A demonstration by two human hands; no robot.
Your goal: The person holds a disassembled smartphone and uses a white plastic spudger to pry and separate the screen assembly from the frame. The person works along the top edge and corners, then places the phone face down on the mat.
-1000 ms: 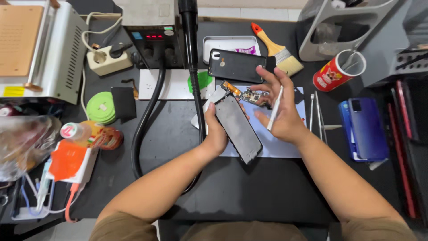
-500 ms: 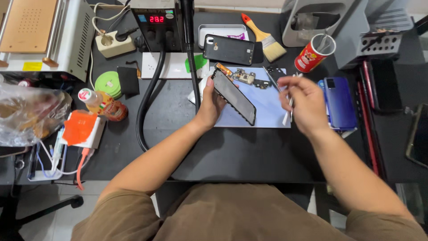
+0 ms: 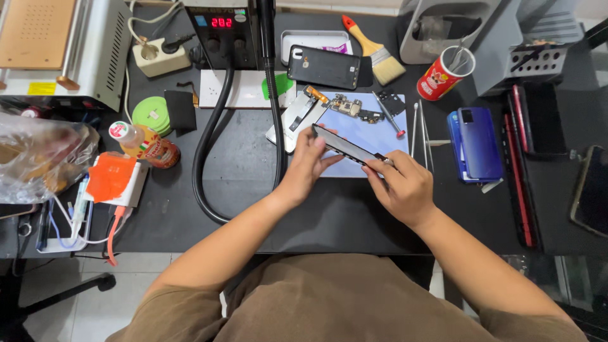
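Risk first: thin black phone screen panel (image 3: 348, 147) is held edge-on above the pale blue work mat (image 3: 370, 136), left hand (image 3: 308, 166) pinching its upper-left end, right hand (image 3: 400, 187) closed around its lower-right end near the corner. My read: a long, thin panel gripped only at the ends could flex or crack if either hand twists, and a slip would drop it onto the loose small circuit boards and flex parts (image 3: 352, 107) lying on the mat just beyond it. Whether the right hand also holds a tool I cannot tell. Thick black hose (image 3: 212, 142) loops just beside the left forearm; an elbow snag could likely drag it across the bench. Silver-handled screwdriver (image 3: 388, 114) and thin metal tweezers (image 3: 415, 130) lie near the right of the mat, easy to knock. Labels and packs: red cylindrical can with white cartoon print (image 3: 443, 75) at upper right, holding tools; small bottle with amber liquid, white-green-red label and red-ringed cap (image 3: 142, 144) lying on its side at left; orange and white flat packet (image 3: 113, 182) below it; clear crumpled plastic bag (image 3: 39, 158) at far left edge; yellow rectangular sticker (image 3: 41, 88) on the white machine; red digit display (image 3: 221, 23) on the black station at top; green round tape roll (image 3: 151, 115) beside a black pad.
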